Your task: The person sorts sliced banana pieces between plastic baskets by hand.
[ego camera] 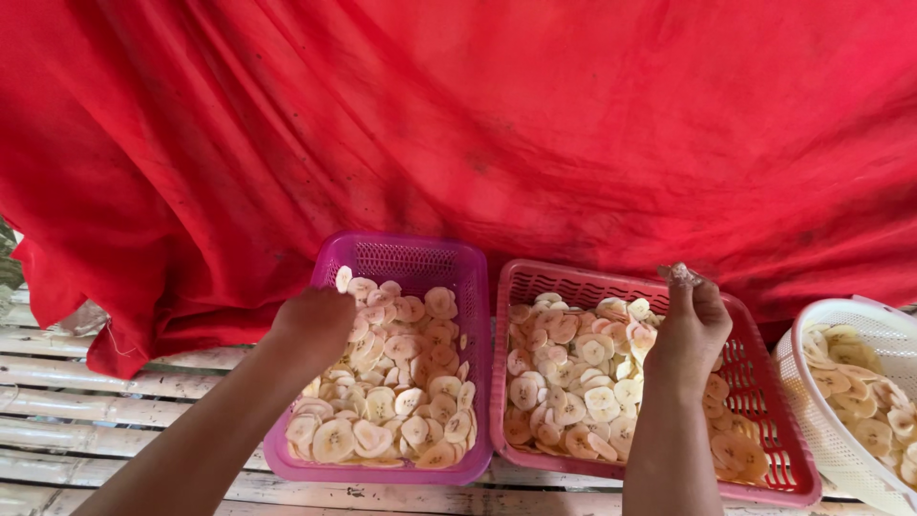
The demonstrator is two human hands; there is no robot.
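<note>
Left hand [310, 325] down in the purple basket [401, 263], fingers curled among banana slices [392, 392], grip not clear enough to tell. Right hand [690, 330] raised over the pink basket [611, 282], fingers pinched together, nothing plainly between them. Both baskets well filled on the bamboo tabletop [86, 411], more slices left in the white basket [860, 320] at right.

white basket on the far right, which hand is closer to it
Right. The right hand is over the pink basket, next to the white basket. The left hand is further off, over the purple basket.
</note>
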